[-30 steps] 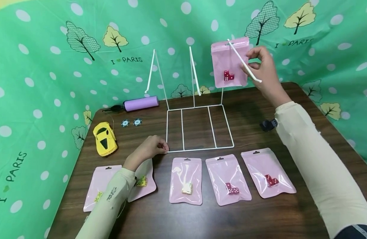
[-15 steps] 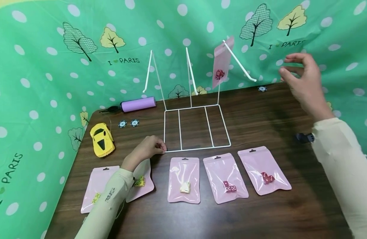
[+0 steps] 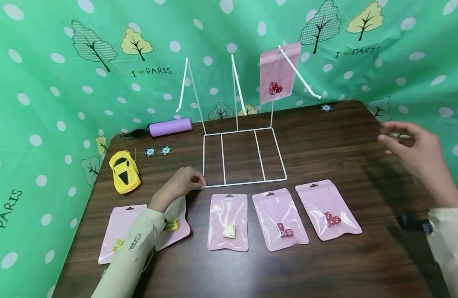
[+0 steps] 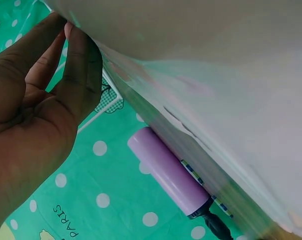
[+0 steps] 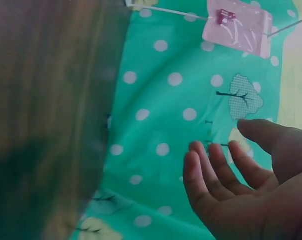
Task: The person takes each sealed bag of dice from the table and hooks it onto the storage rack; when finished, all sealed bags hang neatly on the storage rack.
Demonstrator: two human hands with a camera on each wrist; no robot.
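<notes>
A white wire display rack [image 3: 245,182] with three hooks stands on the table. My left hand [image 3: 181,182] pinches its front left corner between thumb and fingers. From the right hook hangs a pink zip bag [image 3: 278,70] with red dice inside, turned slightly sideways. My right hand [image 3: 419,155], holding nothing, is in the air at the far right, its fingers loosely bent; the right wrist view shows the bare palm [image 5: 251,200]. Nearest the left hand is a pink bag of yellow dice [image 3: 175,237], partly hidden under the left forearm.
Along the front lie more pink bags: one with yellow dice [image 3: 119,225], one with white dice [image 3: 227,211], two with red dice [image 3: 277,211]. A yellow toy car [image 3: 125,171], poker chips [image 3: 166,150] and a purple hand pump [image 3: 170,126] are at left.
My right hand has let go of the bag on the right hook and moved right and down. The hanging bag has swung about on its hook. My left hand stays at the rack corner.
</notes>
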